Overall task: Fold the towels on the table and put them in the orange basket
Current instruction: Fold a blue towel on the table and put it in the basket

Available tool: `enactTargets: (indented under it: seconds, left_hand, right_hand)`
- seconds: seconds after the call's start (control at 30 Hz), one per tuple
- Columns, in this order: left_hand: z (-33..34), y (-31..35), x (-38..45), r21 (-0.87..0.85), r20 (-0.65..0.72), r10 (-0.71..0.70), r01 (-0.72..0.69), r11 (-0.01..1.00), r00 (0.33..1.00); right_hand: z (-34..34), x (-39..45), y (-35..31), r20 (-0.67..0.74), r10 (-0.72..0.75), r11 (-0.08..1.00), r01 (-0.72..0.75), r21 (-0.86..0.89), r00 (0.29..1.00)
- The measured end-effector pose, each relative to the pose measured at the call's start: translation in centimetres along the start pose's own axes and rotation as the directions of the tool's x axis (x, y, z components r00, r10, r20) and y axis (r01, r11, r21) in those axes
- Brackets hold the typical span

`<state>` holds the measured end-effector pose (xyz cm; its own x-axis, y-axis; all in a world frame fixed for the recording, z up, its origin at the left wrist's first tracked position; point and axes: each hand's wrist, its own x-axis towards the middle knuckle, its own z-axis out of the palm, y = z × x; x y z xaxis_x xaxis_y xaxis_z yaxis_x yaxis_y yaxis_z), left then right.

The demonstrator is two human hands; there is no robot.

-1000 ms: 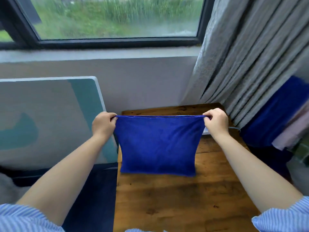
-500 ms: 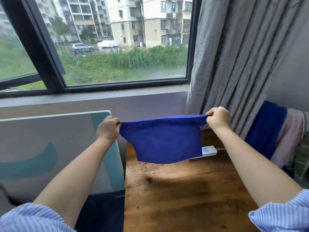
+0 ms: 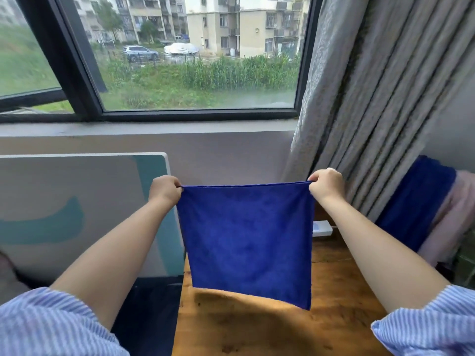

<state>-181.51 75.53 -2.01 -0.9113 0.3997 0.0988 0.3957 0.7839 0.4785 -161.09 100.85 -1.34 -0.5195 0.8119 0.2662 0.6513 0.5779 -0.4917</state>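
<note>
Plain blue towel hanging flat, seemingly clear of table, corners pinched by left grip, right grip

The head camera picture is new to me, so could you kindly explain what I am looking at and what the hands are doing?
There is no machine here: a person wears a camera on the head, so you look forward and down along their own two arms. The left hand and right hand each pinch a top corner of a blue towel with their fingers, holding it stretched and hanging flat above a wooden table. A small white block lies on the table behind the towel. To the right, more blue cloth and pale pink cloth hang beside a grey curtain. The orange basket is not in view.
</note>
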Motion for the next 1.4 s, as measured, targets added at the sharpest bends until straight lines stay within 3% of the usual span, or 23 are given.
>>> enactTargets:
  seconds: [0.1,0.3,0.37,0.47,0.57,0.67,0.77,0.9,1.07,1.23,1.4]
  left_hand:
    - [0.7,0.8,0.5,-0.066,-0.059,-0.039,0.035,0.997,0.997]
    - [0.8,0.9,1.1,-0.113,-0.271,0.077,-0.111,0.987,0.959]
    - [1.5,0.0,0.3,-0.075,-0.266,0.112,-0.136,0.988,0.958]
    - [3.7,-2.3,-2.3,0.020,-0.141,0.136,-0.134,0.991,0.981]
    - [6.4,-4.7,-6.0,0.127,0.075,0.137,-0.146,0.981,0.988]
    - [9.3,-6.7,-10.2,0.248,0.302,0.102,-0.181,0.952,0.948]
    - [11.4,-7.6,-13.5,0.392,0.485,0.023,-0.241,0.888,0.874]
    - [13.1,-8.2,-17.0,0.456,0.669,-0.092,-0.309,0.835,0.737]
    - [14.2,-9.1,-20.3,0.449,0.804,-0.157,-0.412,0.793,0.574]
    - [14.6,-10.7,-23.3,0.437,0.833,-0.151,-0.465,0.770,0.532]
    - [15.1,-13.5,-27.0,0.384,0.831,-0.158,-0.345,0.857,0.534]
  right_hand:
    - [0.9,0.7,0.1,-0.027,0.012,0.999,-0.011,0.037,1.000]
    - [0.8,2.1,1.1,-0.103,-0.129,0.980,0.143,0.137,0.986]
    - [1.1,1.7,2.0,-0.082,-0.179,0.974,0.188,0.125,0.980]
    - [2.9,-0.1,4.5,0.035,-0.227,0.971,0.223,0.082,0.973]
    - [4.6,-2.6,7.7,0.241,-0.250,0.963,0.267,-0.038,0.938]
    - [6.2,-5.9,11.1,0.525,-0.260,0.930,0.357,-0.091,0.810]
    - [7.4,-9.3,13.7,0.692,-0.216,0.912,0.395,-0.108,0.688]
    - [8.7,-13.6,16.7,0.788,-0.220,0.871,0.480,-0.107,0.575]
    - [9.4,-18.0,19.2,0.862,-0.231,0.843,0.534,-0.054,0.452]
    - [9.0,-22.0,20.8,0.860,-0.248,0.855,0.519,-0.022,0.445]
    - [8.3,-25.8,21.5,0.885,-0.217,0.893,0.449,0.010,0.411]
